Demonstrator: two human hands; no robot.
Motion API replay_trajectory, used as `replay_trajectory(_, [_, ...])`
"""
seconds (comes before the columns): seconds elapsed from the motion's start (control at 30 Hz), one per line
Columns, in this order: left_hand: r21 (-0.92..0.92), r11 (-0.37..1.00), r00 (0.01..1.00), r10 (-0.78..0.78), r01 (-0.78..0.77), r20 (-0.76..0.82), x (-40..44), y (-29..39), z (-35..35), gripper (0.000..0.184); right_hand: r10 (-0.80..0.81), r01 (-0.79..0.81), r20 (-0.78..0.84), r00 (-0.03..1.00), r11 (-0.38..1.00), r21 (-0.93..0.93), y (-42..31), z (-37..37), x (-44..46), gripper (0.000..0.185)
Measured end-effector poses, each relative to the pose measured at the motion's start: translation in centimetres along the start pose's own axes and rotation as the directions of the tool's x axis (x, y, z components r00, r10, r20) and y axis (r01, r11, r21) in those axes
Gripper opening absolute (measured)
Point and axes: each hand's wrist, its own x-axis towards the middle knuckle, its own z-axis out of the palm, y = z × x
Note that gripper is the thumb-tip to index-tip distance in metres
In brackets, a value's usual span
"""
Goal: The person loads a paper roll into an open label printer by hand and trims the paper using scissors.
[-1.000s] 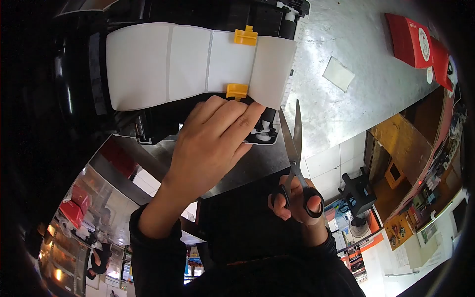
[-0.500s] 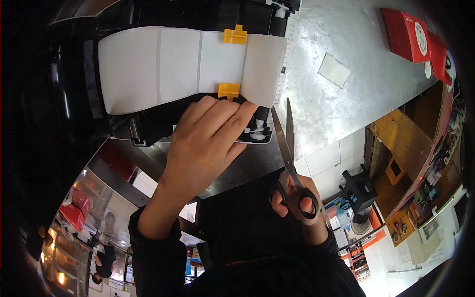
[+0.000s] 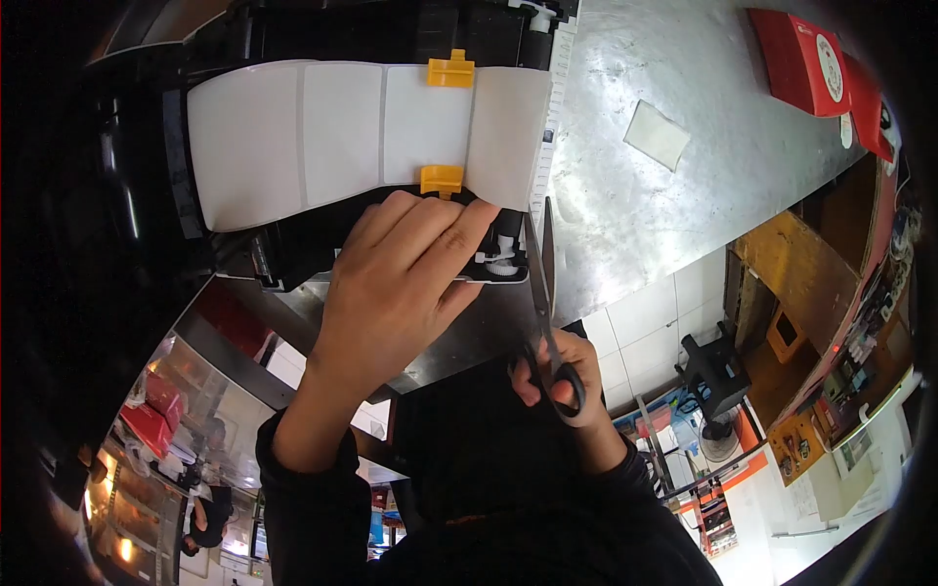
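Note:
A strip of white labels (image 3: 342, 127) lies across an opened black label printer (image 3: 322, 39), passing between two yellow guides (image 3: 450, 70) and curling down at its right end. My left hand (image 3: 391, 264) is at the strip's near edge beside the lower guide, fingers bent, with the index fingertip on the strip's near right corner. Its other fingertips are hidden. In my right hand (image 3: 572, 376) is a pair of scissors (image 3: 543, 293), thumb and fingers through the black handles. Its blades point up, slightly apart, beside the printer's front corner and close to the strip's end.
The printer stands on a metal table (image 3: 606, 225), where a small white paper piece (image 3: 657, 135) lies. Red boxes (image 3: 801, 63) stand at the far right edge. Wooden shelving (image 3: 811, 264) is on the right. Another person (image 3: 210, 518) is in the background at lower left.
My right hand has moved left with the scissors, bringing the blades closer to the printer and strip, and the gap between the blades has narrowed. My left hand stays at the strip's edge.

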Motion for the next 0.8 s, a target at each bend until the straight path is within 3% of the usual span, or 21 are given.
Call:
replay_trajectory(0.13, [0.004, 1.000, 1.000, 0.022, -0.022, -0.005, 0.0, -0.2, 0.1, 0.055, 0.087, -0.089, 0.022, 0.996, 0.991, 0.100, -1.4, 0.3, -0.3, 0.055])
replay_trajectory(0.23, [0.009, 0.999, 0.999, 0.044, -0.044, -0.011, -0.1, -0.4, 0.1, 0.053, 0.051, -0.051, -0.013, 0.999, 0.997, -0.051, -0.6, 0.0, 0.3, 0.055])
replay_trajectory(0.33, [0.016, 0.999, 0.999, 0.041, -0.041, -0.011, -0.1, -0.3, 0.0, 0.053, -0.013, 0.014, 0.012, 1.000, 0.994, -0.110, 0.2, -0.4, 1.2, 0.056])
replay_trajectory(0.4, [0.009, 0.999, 0.999, 0.039, -0.039, -0.004, -0.1, -0.2, 0.0, 0.053, -0.112, 0.092, -0.133, 0.985, 0.984, -0.152, -0.1, -0.2, 2.2, 0.057])
replay_trajectory(0.47, [-0.001, 0.999, 0.999, 0.042, -0.042, 0.003, -0.3, -0.1, 0.0, 0.053, -0.244, 0.214, -0.159, 0.957, 0.959, -0.184, -1.9, -0.7, 3.0, 0.060])
replay_trajectory(0.53, [-0.007, 0.999, 0.999, 0.045, -0.045, 0.009, -0.4, -0.2, -0.1, 0.053, -0.252, 0.236, -0.183, 0.950, 0.966, -0.110, -3.3, -0.1, 1.9, 0.062])
replay_trajectory(0.6, [0.005, 0.998, 0.998, 0.057, -0.057, -0.011, -0.6, -0.3, 0.1, 0.054, -0.221, 0.202, -0.130, 0.967, 0.969, -0.142, -2.6, -0.7, -0.1, 0.062])
replay_trajectory(0.7, [-0.005, 1.000, 0.999, 0.022, -0.022, 0.024, -0.5, -0.3, -0.1, 0.057, -0.006, 0.015, 0.056, 0.998, 0.986, -0.164, -2.0, -0.5, -1.4, 0.058])
replay_trajectory(0.8, [-0.019, 0.999, 1.000, 0.026, -0.026, 0.005, -0.5, -0.3, -0.1, 0.058, 0.072, -0.069, 0.041, 0.997, 0.995, -0.075, -1.6, 0.1, -1.2, 0.058])
